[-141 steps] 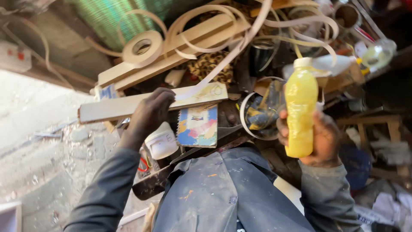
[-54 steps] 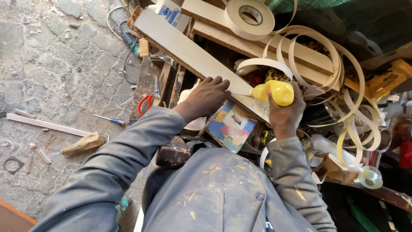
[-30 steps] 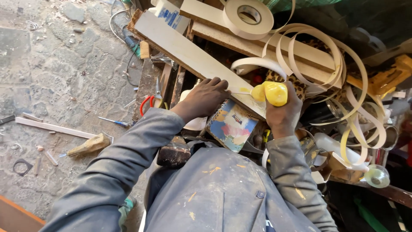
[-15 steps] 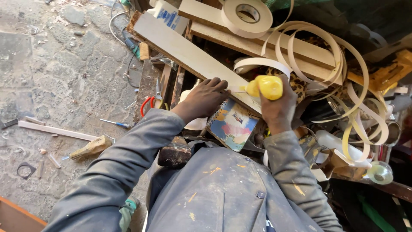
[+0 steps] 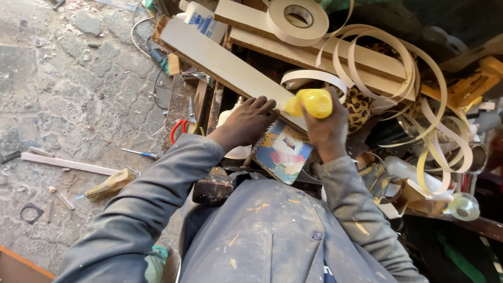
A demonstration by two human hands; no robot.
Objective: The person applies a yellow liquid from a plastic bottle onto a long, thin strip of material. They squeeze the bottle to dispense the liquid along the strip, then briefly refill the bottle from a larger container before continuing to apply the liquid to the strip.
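Stone floor beside cluttered workbench

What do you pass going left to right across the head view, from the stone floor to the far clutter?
Thin wooden stick → blue screwdriver → red-handled scissors → left hand on the long board → yellow bottle in the right hand → yellow power tool.

free: stone floor left | blocked: tape coils far right, board across middle, scissors beside it
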